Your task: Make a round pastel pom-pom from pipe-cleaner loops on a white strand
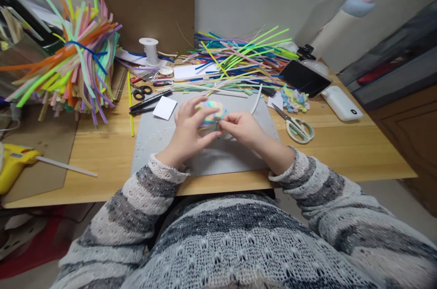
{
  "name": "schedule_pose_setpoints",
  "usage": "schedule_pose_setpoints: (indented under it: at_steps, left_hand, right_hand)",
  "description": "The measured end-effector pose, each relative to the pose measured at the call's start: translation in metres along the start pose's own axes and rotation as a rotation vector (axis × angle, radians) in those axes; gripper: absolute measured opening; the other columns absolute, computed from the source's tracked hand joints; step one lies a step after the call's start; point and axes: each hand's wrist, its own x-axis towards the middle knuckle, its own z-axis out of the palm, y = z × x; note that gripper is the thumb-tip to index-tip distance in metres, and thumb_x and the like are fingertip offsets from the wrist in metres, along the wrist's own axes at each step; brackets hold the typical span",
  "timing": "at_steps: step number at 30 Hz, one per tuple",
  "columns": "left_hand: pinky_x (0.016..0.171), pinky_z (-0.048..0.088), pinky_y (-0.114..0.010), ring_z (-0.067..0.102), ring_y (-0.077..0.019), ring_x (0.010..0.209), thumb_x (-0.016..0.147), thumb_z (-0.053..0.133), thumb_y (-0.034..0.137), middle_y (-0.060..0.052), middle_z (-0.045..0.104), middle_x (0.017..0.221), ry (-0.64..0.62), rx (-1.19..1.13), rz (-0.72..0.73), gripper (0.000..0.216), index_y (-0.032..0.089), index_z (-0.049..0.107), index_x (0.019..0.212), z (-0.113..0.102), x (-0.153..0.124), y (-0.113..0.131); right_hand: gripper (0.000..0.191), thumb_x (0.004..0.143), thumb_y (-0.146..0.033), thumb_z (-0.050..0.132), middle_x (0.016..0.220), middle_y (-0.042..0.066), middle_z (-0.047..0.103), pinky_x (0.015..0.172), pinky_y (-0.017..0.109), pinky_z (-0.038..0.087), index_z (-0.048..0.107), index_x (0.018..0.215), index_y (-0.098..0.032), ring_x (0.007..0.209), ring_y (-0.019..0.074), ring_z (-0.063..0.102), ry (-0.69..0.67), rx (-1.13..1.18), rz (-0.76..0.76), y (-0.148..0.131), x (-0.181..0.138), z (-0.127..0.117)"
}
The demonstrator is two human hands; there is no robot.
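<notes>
My left hand (190, 129) is wrapped round a small coiled disc of pastel strips (209, 114), held just above a grey mat (160, 143). My right hand (243, 128) pinches the disc's right edge with thumb and fingertips. Both hands meet over the middle of the mat. The sleeves are grey and white knit. Part of the disc is hidden behind my left fingers.
A spread of coloured strips (239, 59) lies at the back, and a big bundle (73, 66) stands at the left. Green-handled scissors (296, 126), black scissors (140, 91), a white card (165, 108), a thread spool (149, 50), a tablet (305, 77) and a yellow glue gun (13, 164) lie around.
</notes>
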Motion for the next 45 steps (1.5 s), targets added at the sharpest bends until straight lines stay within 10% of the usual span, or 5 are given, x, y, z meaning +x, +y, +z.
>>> schedule_pose_setpoints:
  at_steps: [16, 45]
  left_hand:
    - [0.095, 0.030, -0.038, 0.060, -0.0194, 0.099, 0.084, 0.061, 0.037, -0.004, 0.069, 0.102, -0.211, 0.010, -0.021, 0.018, 0.021, 0.064, 0.093, 0.009, 0.001, -0.004]
    - [0.081, 0.033, -0.039, 0.053, -0.0216, 0.090, 0.082, 0.061, 0.033, -0.004, 0.064, 0.090, -0.029, 0.360, 0.171, 0.012, 0.024, 0.067, 0.078, 0.009, -0.003, -0.009]
  right_hand:
    - [0.025, 0.076, -0.028, 0.056, 0.040, -0.010, 0.036, 0.031, 0.017, 0.015, 0.046, 0.056, -0.018, 0.031, 0.0027, 0.024, -0.345, 0.239, 0.256, 0.000, -0.001, -0.012]
    - [0.020, 0.075, -0.033, 0.055, 0.043, -0.009, 0.038, 0.041, 0.020, 0.023, 0.052, 0.062, -0.017, 0.040, 0.0054, 0.030, -0.093, 0.187, 0.064, 0.006, -0.008, 0.008]
